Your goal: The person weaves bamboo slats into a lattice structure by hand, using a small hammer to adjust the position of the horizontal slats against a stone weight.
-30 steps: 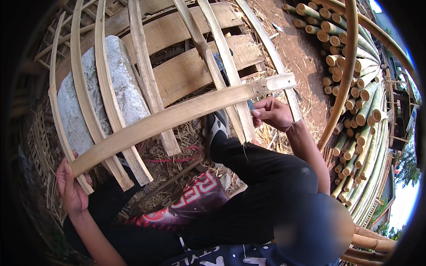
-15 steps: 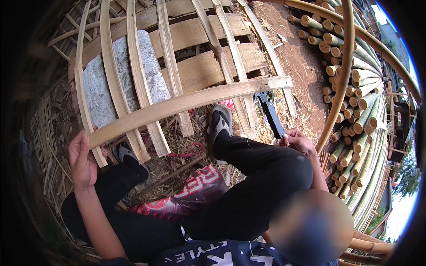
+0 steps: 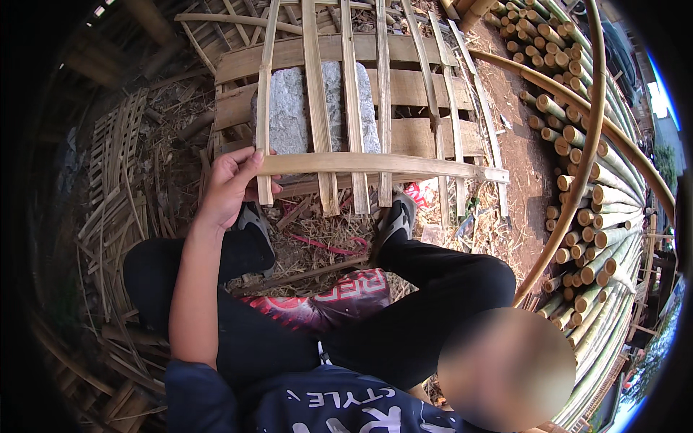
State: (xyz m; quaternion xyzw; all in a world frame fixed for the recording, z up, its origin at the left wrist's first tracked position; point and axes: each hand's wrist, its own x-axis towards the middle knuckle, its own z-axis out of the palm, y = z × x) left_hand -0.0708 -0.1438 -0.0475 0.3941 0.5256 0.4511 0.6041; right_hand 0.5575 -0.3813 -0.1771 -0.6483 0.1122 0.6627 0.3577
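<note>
My left hand [image 3: 229, 180] is closed on the left end of a bamboo crosspiece [image 3: 404, 165], its thumb on top and its other fingers partly hidden underneath. This crosspiece lies across the near ends of several long split-bamboo slats [image 3: 384, 101], which run away from me with gaps between them. Under the left slats sits a rough grey stone block [image 3: 289, 108]. Wide wooden boards [image 3: 411, 88] lie beneath the slats too. My right hand does not show; a round blurred patch covers the lower right of the view.
Cut bamboo poles [image 3: 577, 209] are stacked on the right, behind a curved bamboo pole [image 3: 588, 159]. Between my legs lies a red and dark printed sack [image 3: 354, 294]. Straw and shavings [image 3: 325, 242] cover the ground. Bamboo lattice pieces [image 3: 108, 159] lie at the left.
My right hand, which held a dark, long tool by the crosspiece's right end, has left the view with it. The view has shifted; the crosspiece now appears more level. My left hand still grips its end.
</note>
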